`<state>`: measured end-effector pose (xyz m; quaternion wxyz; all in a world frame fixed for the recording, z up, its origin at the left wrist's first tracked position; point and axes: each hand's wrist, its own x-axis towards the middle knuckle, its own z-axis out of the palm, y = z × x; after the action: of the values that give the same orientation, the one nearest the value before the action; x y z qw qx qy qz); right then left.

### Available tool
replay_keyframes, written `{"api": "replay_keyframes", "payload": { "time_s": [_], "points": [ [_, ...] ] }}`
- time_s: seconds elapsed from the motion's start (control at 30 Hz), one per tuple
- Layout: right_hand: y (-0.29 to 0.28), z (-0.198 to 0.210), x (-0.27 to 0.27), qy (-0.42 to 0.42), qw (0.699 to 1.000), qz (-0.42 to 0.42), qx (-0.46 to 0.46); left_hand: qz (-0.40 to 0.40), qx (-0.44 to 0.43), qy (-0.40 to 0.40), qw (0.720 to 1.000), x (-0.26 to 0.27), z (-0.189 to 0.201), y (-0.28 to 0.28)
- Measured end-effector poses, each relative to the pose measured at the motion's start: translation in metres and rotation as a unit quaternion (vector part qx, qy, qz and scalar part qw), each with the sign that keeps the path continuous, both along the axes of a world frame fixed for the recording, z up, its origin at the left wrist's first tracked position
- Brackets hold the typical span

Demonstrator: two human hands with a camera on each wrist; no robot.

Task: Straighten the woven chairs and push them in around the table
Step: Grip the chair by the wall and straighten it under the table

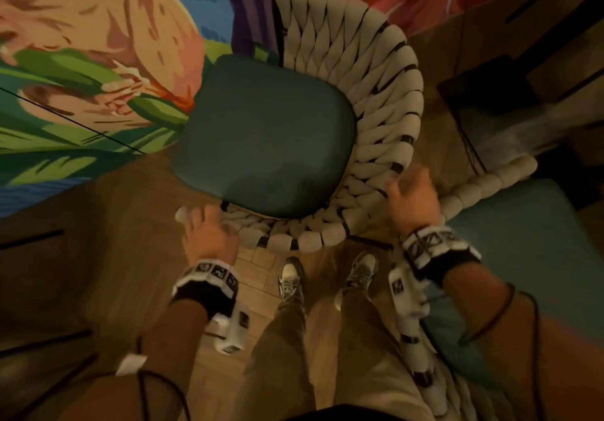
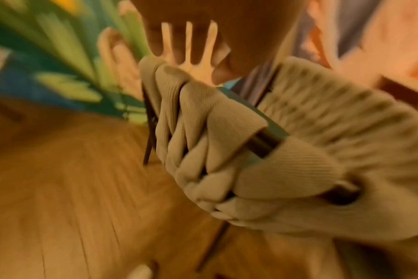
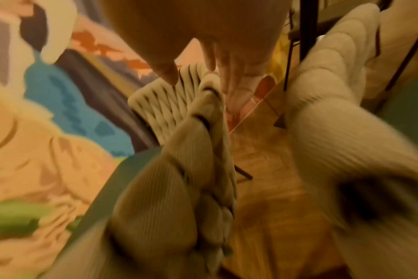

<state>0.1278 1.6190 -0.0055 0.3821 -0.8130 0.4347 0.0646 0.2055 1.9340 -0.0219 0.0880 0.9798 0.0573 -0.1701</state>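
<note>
A woven chair [image 1: 376, 100] with thick cream rope around a dark frame and a teal seat cushion [image 1: 264, 133] stands right in front of me, its curved back toward my feet. My left hand [image 1: 209, 227] is at the left end of the back rim. In the left wrist view its fingers [image 2: 198, 43] are straight and spread just over the rope end [image 2: 203, 122]. My right hand [image 1: 411, 195] hovers at the right side of the rim. Its fingers [image 3: 227, 62] point loosely down beside the rope [image 3: 174, 169] and curl round nothing.
A second woven chair [image 1: 483, 185] with a teal cushion [image 1: 523, 257] stands close on the right, its rim near my right wrist. A colourful painted mural [image 1: 81, 61] fills the far left. A dark thin-legged piece of furniture [image 1: 483, 87] stands at the right. My shoes [image 1: 291, 276] are on the wood floor.
</note>
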Motion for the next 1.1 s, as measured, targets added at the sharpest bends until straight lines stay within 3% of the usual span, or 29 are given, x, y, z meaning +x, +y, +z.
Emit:
{"api": "replay_keyframes", "payload": {
  "time_s": [0.03, 0.07, 0.1, 0.13, 0.17, 0.2, 0.23, 0.3, 0.37, 0.43, 0.5, 0.6, 0.7, 0.8, 0.9, 1.03, 1.1],
  "points": [
    [-0.013, -0.002, 0.018, -0.012, 0.999, -0.033, 0.02, 0.124, -0.048, 0.0, 0.991, -0.009, -0.001, -0.003],
    [-0.027, -0.006, 0.034, -0.005, 0.997, -0.062, 0.052, 0.253, -0.127, 0.026, 0.959, -0.02, -0.003, -0.007],
    [-0.039, -0.011, 0.048, 0.017, 0.993, -0.08, 0.089, 0.368, -0.22, 0.071, 0.901, -0.03, -0.01, -0.011],
    [-0.048, -0.017, 0.058, 0.044, 0.988, -0.082, 0.123, 0.46, -0.318, 0.134, 0.818, -0.037, -0.02, -0.018],
    [-0.053, -0.021, 0.064, 0.072, 0.985, -0.071, 0.143, 0.501, -0.383, 0.19, 0.753, -0.041, -0.028, -0.026],
    [-0.055, -0.027, 0.066, 0.092, 0.984, -0.053, 0.142, 0.516, -0.416, 0.224, 0.715, -0.042, -0.035, -0.033],
    [-0.055, -0.029, 0.067, 0.1, 0.986, -0.039, 0.128, 0.502, -0.425, 0.262, 0.706, -0.04, -0.035, -0.042],
    [-0.049, -0.028, 0.063, 0.095, 0.989, -0.038, 0.103, 0.488, -0.39, 0.299, 0.722, -0.035, -0.029, -0.054],
    [-0.037, -0.026, 0.053, 0.092, 0.99, -0.053, 0.097, 0.503, -0.385, 0.264, 0.727, -0.033, -0.025, -0.05],
    [-0.02, -0.025, 0.036, 0.085, 0.988, -0.081, 0.104, 0.482, -0.366, 0.222, 0.765, -0.03, -0.027, -0.033],
    [0.003, -0.021, 0.019, 0.077, 0.984, -0.114, 0.109, 0.492, -0.362, 0.17, 0.773, -0.021, -0.027, -0.012],
    [0.038, -0.021, 0.001, 0.074, 0.973, -0.179, 0.129, 0.458, -0.332, 0.167, 0.807, 0.002, -0.034, 0.017],
    [0.072, -0.027, -0.007, 0.06, 0.949, -0.248, 0.187, 0.425, -0.319, 0.139, 0.836, 0.034, -0.047, 0.046],
    [0.104, -0.033, -0.01, 0.032, 0.898, -0.341, 0.275, 0.364, -0.286, 0.133, 0.876, 0.065, -0.016, 0.043],
    [0.136, -0.032, -0.009, 0.011, 0.872, -0.377, 0.31, 0.351, -0.296, 0.104, 0.882, 0.096, -0.006, 0.041],
    [0.154, -0.025, -0.011, 0.075, 0.874, -0.328, 0.349, 0.35, -0.353, 0.08, 0.864, 0.112, -0.001, 0.032],
    [0.142, -0.016, -0.026, 0.144, 0.942, -0.164, 0.255, 0.381, -0.352, 0.055, 0.853, 0.097, 0.003, 0.023]
  ]
}}
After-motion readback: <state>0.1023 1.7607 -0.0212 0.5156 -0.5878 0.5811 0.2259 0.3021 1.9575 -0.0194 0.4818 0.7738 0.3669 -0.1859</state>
